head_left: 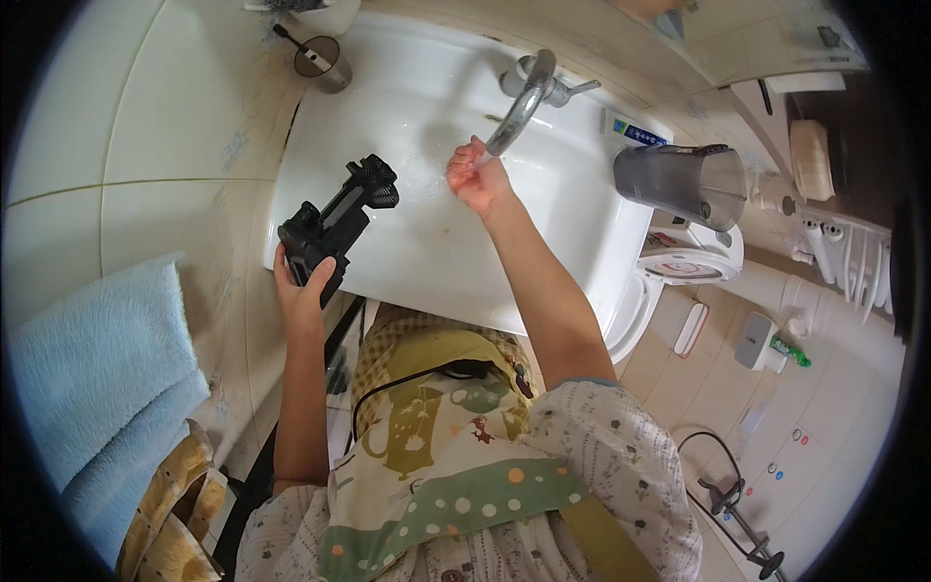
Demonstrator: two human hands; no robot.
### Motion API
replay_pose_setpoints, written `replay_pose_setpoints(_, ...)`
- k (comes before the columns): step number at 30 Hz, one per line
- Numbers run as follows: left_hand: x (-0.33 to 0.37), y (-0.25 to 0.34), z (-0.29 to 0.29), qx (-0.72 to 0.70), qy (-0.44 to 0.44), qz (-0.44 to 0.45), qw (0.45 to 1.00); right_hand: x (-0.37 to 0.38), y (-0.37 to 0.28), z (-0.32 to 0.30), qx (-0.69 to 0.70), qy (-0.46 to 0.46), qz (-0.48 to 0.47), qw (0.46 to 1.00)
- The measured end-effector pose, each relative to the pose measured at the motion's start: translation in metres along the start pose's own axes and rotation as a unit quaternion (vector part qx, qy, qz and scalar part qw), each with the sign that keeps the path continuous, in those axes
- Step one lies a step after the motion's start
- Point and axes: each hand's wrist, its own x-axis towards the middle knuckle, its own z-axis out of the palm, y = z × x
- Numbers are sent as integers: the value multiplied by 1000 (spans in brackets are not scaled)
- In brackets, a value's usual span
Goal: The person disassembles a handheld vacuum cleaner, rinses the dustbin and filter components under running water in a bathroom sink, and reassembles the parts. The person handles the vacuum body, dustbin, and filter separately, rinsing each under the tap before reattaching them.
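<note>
black device [335, 233] in one hand, the other at the tap [524, 107]

from where i stand, the left hand [308, 291] has its fingers wrapped round the lower end of the black device, thumb on the near side, gripping it above the front left part of the white basin [446, 262]. its far end juts up and inward over the bowl. the right hand [477, 179] is just under the spout, its fingers loosely curled; i cannot tell whether they close on anything.

what worries me is the one-handed hold at one end: if the weight tipped or the fingers slackened, the device could drop on the hard basin and crack. splashes from the spout could also wet it, should the hands draw together. a thin black cable [398, 385] crosses the apron [456, 436] and could snag on a sleeve or the basin's edge. a backward swing of the right arm might catch the grey tub [669, 184] on the right.

as for writing, the small blue, white and green box [635, 128] behind the tub bears printing, small and slanted from here. i make out no lettering on the device. the dark-handled brush [291, 41] in its cup [330, 76] shows none i can read.
</note>
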Motion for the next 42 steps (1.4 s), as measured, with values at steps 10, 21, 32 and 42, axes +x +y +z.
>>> replay_pose_setpoints(10, 3, 6, -4, -10, 4, 15, 1000, -65, 42, -4, -306, 105, 45, 945)
replay_pose_setpoints(21, 21, -11, -4, 77, -21, 29, 996, -38, -4, -20, -350, 182, -157, 906)
replay_pose_setpoints(32, 38, -8, 62, 76, -170, -119, 975, -64, 26, -16, -419, 105, -134, 892)
replay_pose_setpoints(42, 32, 2, 83, 86, -201, -187, 958, -76, 22, -18, -427, 139, -196, 872)
